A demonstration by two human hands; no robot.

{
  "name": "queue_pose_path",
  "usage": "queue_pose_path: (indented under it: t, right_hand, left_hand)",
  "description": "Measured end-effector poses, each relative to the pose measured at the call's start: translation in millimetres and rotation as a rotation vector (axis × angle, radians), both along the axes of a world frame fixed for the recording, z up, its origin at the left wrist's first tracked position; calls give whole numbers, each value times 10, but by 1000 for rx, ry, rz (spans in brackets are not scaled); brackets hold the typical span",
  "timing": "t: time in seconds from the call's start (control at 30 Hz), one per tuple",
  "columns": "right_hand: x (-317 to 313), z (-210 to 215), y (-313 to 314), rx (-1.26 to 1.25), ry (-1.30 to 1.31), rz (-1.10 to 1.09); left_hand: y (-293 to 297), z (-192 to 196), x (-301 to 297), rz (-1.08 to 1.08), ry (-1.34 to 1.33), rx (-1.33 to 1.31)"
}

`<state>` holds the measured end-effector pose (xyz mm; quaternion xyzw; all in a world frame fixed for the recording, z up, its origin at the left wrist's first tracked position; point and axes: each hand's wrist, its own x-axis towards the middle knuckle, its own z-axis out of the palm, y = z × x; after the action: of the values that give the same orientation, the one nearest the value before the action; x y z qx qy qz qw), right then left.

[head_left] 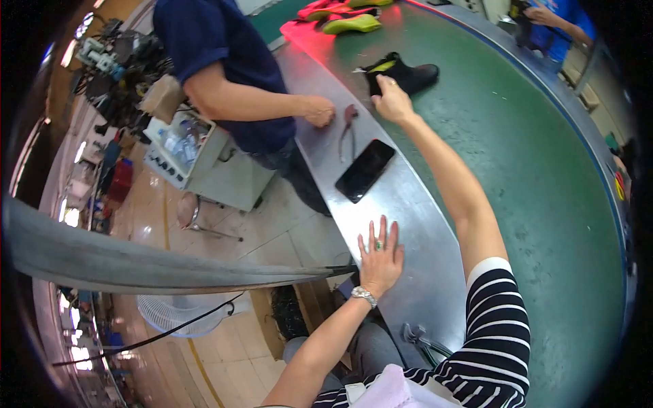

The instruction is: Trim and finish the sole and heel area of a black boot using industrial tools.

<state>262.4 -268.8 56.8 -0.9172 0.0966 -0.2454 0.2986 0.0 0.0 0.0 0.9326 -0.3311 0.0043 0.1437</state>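
Note:
A black ankle boot (pixel 416 79) with yellow-green showing at its opening lies on the green conveyor belt (pixel 503 177), toe to the right. My right hand (pixel 394 102) reaches far forward, its fingers closed on the boot's top edge. Palm down, my left hand (pixel 382 264) rests with spread fingers on the metal ledge (pixel 425 238) beside the belt. Just beyond those fingertips is a dark phone (pixel 365 171). A pliers-like tool (pixel 347 131) with a reddish end lies past the phone.
A co-worker in dark blue (pixel 231 68) stands at the ledge's far left, a closed hand (pixel 318 111) over it. Yellow-green shoe-shaped pieces (pixel 352 24) sit on the far belt. Another metal tool (pixel 423 338) lies near my body. A fan (pixel 178 314) stands at left.

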Motion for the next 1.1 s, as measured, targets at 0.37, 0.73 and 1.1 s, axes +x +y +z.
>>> queue_pose_path:
  t: [0.37, 0.73, 1.1]
  right_hand:
    - [365, -140, -142, -94, -131, -202]
    - [-1585, 735, -765, 263, -199, -162]
    - [-4403, 2696, 1069, 628, 120, 70]
  left_hand:
    - [-37, -27, 105, -13, -40, -83]
    - [24, -139, 132, 6, -32, -178]
    - [435, 1055, -589, -908, 1121, -584]
